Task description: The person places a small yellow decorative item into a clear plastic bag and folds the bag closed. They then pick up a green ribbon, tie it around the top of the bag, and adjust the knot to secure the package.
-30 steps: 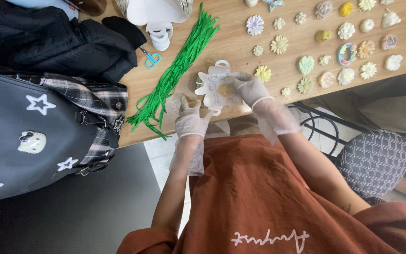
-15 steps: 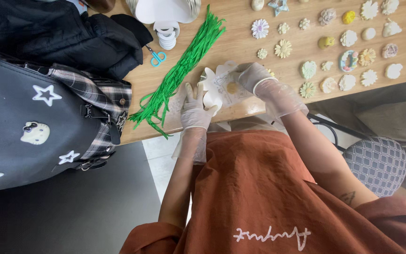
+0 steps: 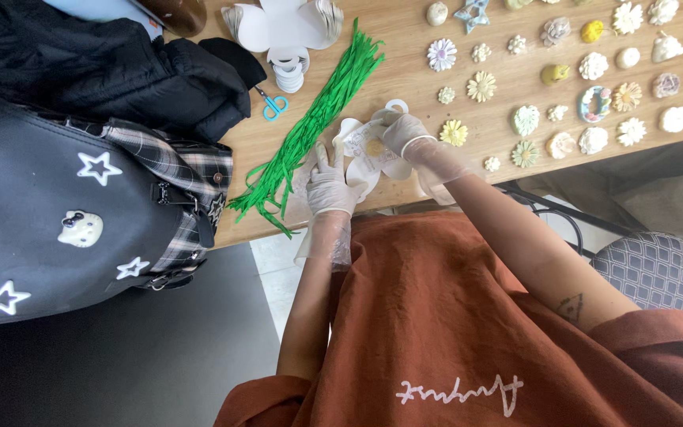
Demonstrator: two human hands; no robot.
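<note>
While the head view looks straight down, a white flower-shaped paper box (image 3: 369, 150) is seen at the near edge of the wooden table (image 3: 405, 71), held between two gloved hands. The left hand (image 3: 332, 186) is closed on the box's lower left flap, and the right hand (image 3: 405, 133) is pinched on its top edge, so both grips are tight on the box. Something small and yellow is tucked inside it. Just left of the box a bundle of green strips (image 3: 310, 134) is laid out, with blue scissors (image 3: 275, 105) near it. Rows of little flower ornaments (image 3: 594, 95) are spread to the right, and a black backpack (image 3: 65, 213) is parked at far left.
</note>
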